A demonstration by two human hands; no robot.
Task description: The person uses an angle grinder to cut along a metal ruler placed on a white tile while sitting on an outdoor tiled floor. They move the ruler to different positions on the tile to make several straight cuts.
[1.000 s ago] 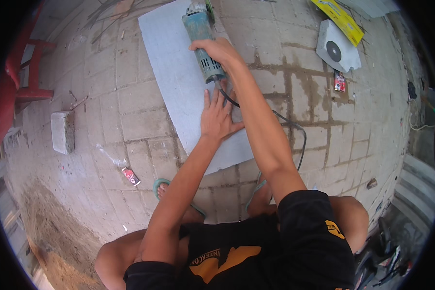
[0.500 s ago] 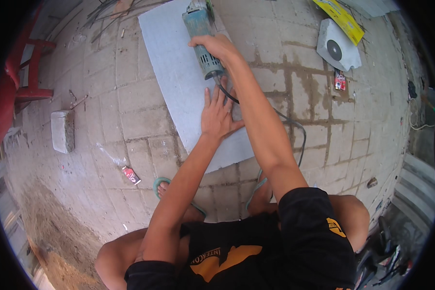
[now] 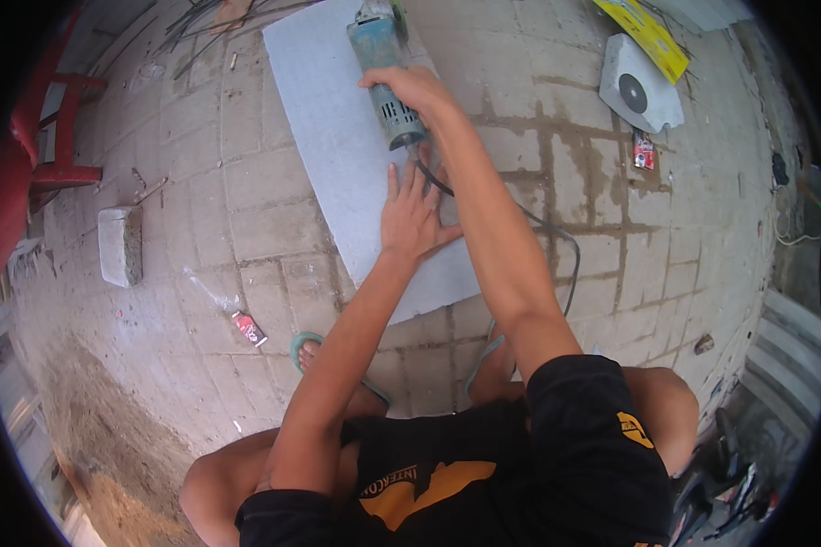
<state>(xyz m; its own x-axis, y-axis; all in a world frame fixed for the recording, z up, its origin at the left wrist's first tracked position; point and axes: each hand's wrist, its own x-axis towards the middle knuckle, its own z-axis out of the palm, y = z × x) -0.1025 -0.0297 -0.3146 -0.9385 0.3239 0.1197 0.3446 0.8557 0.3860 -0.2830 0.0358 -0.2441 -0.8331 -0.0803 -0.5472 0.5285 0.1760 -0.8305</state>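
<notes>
My right hand (image 3: 410,91) is wrapped round the teal body of an angle grinder (image 3: 394,117), whose metal head and disc lie at the far end of a pale grey board (image 3: 315,118). Flat on the board, with fingers spread, my left hand (image 3: 412,219) presses just behind the grinder's rear end. The black power cord (image 3: 570,273) leaves the grinder, passes under my right forearm and curves over the paving on the right. The disc's contact with the board is too small to make out.
A concrete block (image 3: 119,246) and a red chair (image 3: 64,173) are on the left. At the far right, a cutting disc (image 3: 633,92) rests on a white block (image 3: 616,68) beside a yellow package (image 3: 648,41). Small red packets (image 3: 248,328) lie on the paving. My sandalled feet flank the board's near end.
Almost nothing differs. The whole picture has shifted very slightly, and both hands keep their places on the grinder and the board.
</notes>
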